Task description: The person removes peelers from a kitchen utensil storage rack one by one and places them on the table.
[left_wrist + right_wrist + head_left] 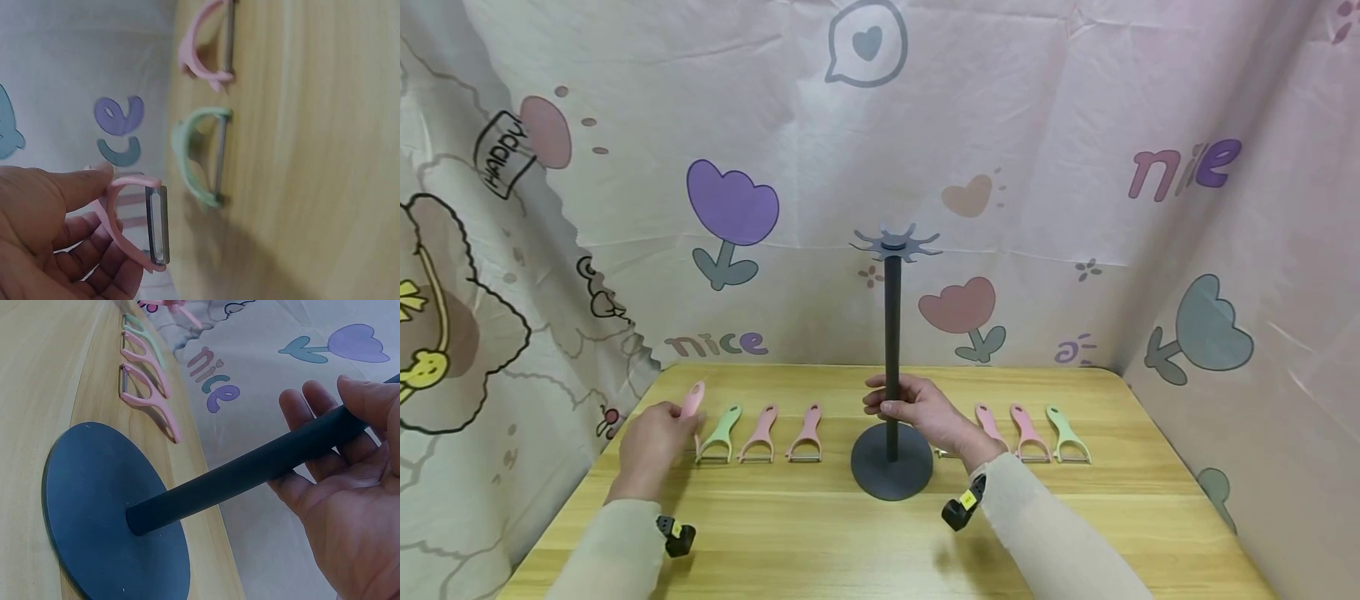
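My left hand (pixel 651 437) pinches a pink peeler (pixel 693 398) by its handle, raised off the table at the left end of a row. In the left wrist view the held peeler's blade (pixel 157 225) faces away from the palm. Beside it on the table lies a green peeler (pixel 185 153). My right hand (pixel 936 415) grips the dark pole (pixel 892 333) of a stand, thumb on the near side and fingers behind. The stand is upright on its round base (pixel 872 477), topped by a ring of grey hooks (pixel 895 243) with nothing hanging on them.
Left of the stand lie two pink peelers (pixel 762 429) (pixel 807 433) besides the green one. To its right are pink peelers (pixel 1026 429) and a green peeler (pixel 1064 429), partly hidden by my right arm. A patterned cloth (pixel 820 317) hangs behind the wooden table (pixel 790 533).
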`<state>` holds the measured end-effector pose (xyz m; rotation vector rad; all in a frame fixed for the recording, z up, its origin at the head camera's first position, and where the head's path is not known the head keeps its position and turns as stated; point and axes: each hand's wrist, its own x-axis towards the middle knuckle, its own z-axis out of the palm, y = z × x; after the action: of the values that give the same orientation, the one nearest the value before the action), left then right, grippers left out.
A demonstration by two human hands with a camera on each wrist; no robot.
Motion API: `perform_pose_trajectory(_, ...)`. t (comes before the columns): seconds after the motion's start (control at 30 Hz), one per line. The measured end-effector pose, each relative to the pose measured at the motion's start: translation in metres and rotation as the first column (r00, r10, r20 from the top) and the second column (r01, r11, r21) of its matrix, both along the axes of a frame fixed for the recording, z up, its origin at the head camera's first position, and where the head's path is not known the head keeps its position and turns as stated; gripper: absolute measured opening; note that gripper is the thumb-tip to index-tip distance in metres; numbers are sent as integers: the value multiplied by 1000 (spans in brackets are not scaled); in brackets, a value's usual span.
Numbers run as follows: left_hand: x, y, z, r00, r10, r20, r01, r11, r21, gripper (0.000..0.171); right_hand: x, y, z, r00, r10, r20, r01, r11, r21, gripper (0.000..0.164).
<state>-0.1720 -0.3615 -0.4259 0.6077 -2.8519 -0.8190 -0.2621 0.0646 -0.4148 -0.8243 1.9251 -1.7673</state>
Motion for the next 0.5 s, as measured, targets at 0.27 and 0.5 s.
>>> perform_pose_trajectory(0.27,-1,-11,-8,999,28,43,-27,999,-25,51,-2,-1,-1,1000,6,1,-6,1000,-8,39)
perform_pose_trajectory(0.5,-6,-13,-16,996,70,63,-66,996,-62,49,-1,-1,-1,1000,6,4,-6,1000,-12,39)
